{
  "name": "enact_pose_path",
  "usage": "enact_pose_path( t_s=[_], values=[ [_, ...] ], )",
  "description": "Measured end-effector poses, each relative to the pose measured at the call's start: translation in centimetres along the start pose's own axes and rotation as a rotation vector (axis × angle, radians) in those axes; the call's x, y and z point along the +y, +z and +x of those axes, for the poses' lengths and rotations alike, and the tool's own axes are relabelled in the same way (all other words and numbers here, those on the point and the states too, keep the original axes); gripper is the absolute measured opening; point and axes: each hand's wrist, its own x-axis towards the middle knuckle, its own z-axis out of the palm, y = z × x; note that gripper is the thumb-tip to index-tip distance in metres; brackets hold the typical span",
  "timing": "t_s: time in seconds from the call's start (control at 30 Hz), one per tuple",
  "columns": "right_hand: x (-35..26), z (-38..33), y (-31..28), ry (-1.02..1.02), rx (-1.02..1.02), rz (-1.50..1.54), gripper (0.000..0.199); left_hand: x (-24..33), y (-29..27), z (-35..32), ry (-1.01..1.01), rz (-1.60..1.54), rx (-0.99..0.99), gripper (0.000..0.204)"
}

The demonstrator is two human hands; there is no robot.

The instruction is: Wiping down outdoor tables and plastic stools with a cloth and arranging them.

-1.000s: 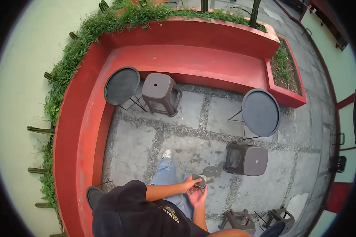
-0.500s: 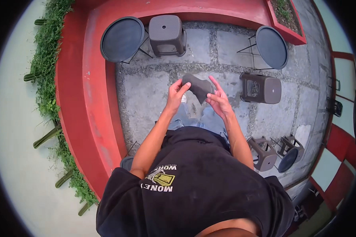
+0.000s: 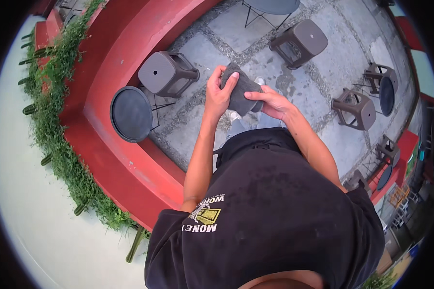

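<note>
A dark grey folded cloth [image 3: 242, 89] is held in front of my chest, above the stone-paved floor. My left hand [image 3: 218, 94] grips its left side with the fingers curled over the top edge. My right hand [image 3: 271, 102] holds the right side, thumb on top. Both forearms reach up from my black shirt [image 3: 275, 212]. A shoe and jeans show just below the cloth.
A brown plastic stool [image 3: 166, 72] and a round dark table [image 3: 130, 113] stand by the curved red bench wall [image 3: 125, 159]. More stools [image 3: 301, 38] [image 3: 357, 108] and small tables stand to the right. Grass [image 3: 58, 120] edges the wall.
The view has swung round, so the stool and round table now lie to my left. Both hands rose from low by my legs and still hold the cloth.
</note>
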Motion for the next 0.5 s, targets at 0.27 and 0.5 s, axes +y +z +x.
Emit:
enact_pose_path(
  t_s=[0.27,0.5],
  values=[
    [-10.4,1.4,-8.9,-0.487,0.237,0.144,0.042,-1.9,8.2,16.5,-0.031,0.22,-0.14,0.026],
    [-23.2,6.2,-12.2,-0.423,0.245,0.622,0.021,-1.5,10.7,26.2,-0.145,0.244,-0.171,0.032]
  ],
)
